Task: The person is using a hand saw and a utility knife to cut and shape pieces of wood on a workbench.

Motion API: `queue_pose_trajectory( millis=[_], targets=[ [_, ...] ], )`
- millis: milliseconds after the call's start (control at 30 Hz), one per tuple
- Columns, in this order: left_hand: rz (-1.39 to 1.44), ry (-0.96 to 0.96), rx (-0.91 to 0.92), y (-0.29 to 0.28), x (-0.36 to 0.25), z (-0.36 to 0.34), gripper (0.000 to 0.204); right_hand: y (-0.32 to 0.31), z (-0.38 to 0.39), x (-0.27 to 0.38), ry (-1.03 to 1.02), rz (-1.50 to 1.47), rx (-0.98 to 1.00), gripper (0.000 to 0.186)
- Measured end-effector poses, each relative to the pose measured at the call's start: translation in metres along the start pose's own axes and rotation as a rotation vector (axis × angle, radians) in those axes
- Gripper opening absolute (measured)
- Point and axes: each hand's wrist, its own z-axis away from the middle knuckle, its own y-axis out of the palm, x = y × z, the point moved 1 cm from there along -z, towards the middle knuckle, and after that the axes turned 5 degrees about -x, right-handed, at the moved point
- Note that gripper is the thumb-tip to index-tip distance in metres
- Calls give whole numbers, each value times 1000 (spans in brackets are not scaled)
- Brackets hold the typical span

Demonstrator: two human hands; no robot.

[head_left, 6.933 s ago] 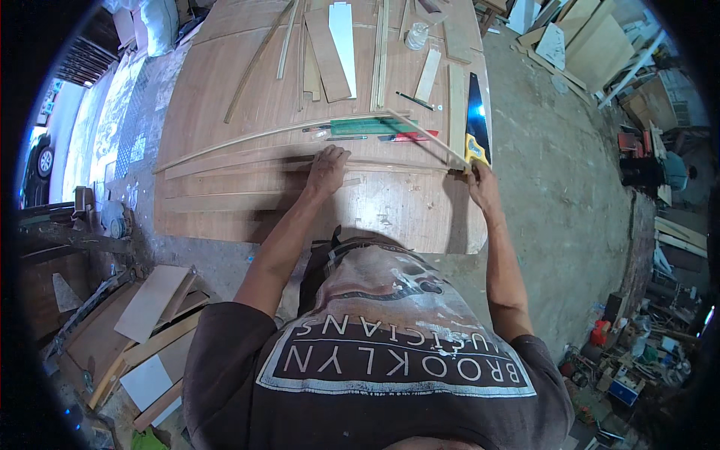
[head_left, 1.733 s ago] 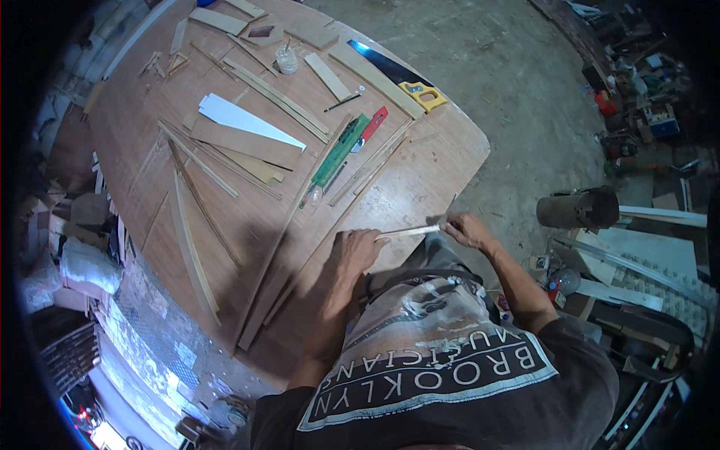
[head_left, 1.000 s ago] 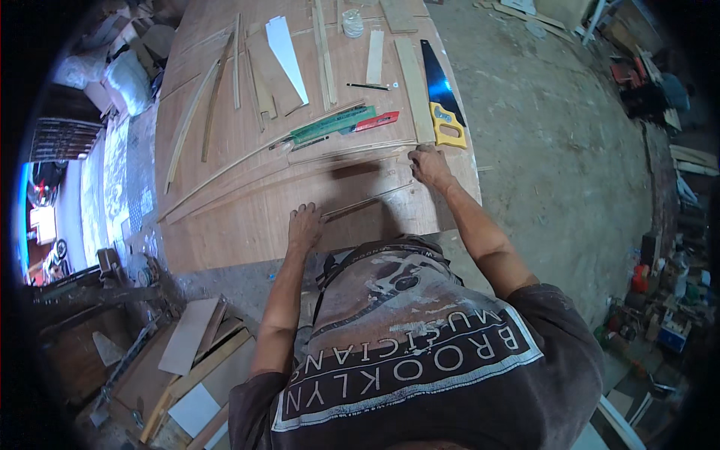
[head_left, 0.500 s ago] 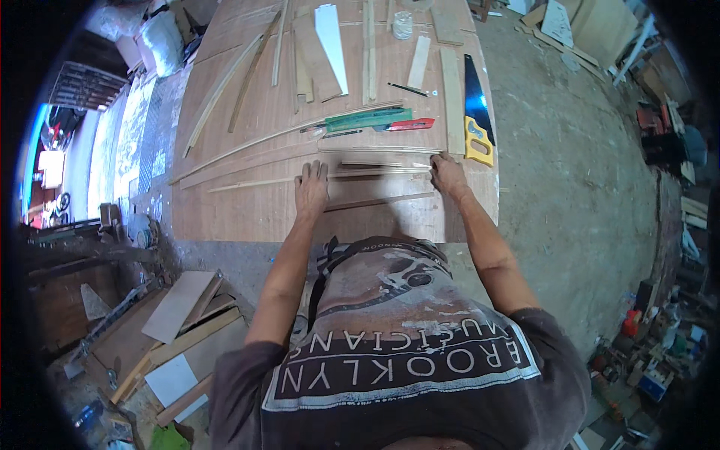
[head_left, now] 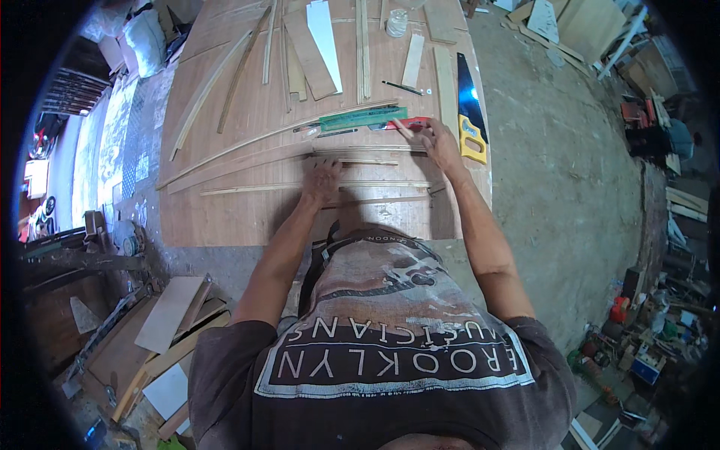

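Left grip: the left hand (head_left: 322, 180) lies flat, fingers spread, pressing on thin pale wooden strips (head_left: 352, 185) that run across the near part of the desk; it clasps nothing
Right grip: the right hand (head_left: 439, 142) rests at about 2 o'clock from the left one, fingers extended toward a red pencil-like tool (head_left: 409, 124); fingertips touch or nearly touch it, and whether they pinch it I cannot tell
Strips: several long narrow slats lie side by side between the two hands, one ending just beside the right wrist
Green bar: a long green straightedge (head_left: 364, 118) lies at 12 o'clock from the left hand, its end meeting the red tool
Saw: a handsaw with dark blade and yellow handle (head_left: 469, 112) lies just at 3 o'clock of the right hand, near the desk edge
Desk: a broad brown plywood desk (head_left: 225, 217) carries everything; further offcuts, a white tapered board (head_left: 326, 41) and curved laths lie toward 12 o'clock
Floor: wood scraps (head_left: 169, 322) lie at 8 o'clock
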Motion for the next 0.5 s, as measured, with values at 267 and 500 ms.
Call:
queue_pose_trajectory(
  millis=[267,500],
  targets=[
    [-37,11,163,21,-20,-31,30,-7,102,-58,125,201,242,32],
    [919,-391,131,-1,-19,-8,21,-20,162,-58,349,172,123,29]
  ],
)
